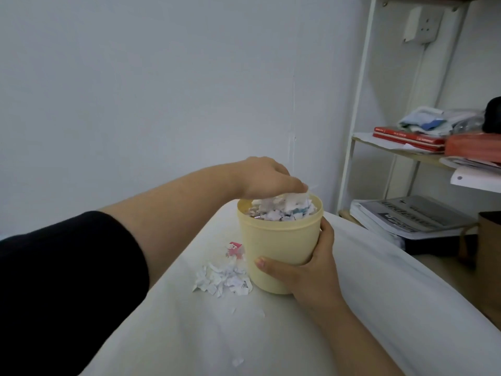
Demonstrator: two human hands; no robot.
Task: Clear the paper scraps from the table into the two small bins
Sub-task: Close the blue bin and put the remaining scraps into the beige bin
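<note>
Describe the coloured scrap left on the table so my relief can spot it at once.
Start at the pale yellow bin on the white table. Just left of its wall, beyond the heap of white scraps, lies the red-and-pink scrap, the only coloured piece there.

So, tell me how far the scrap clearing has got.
Done: the yellow bin is heaped to its rim with scraps. In hand: the right hand grips the bin while the left hand touches the heap. Left: a pile beside the bin and stray bits on the table.
</note>
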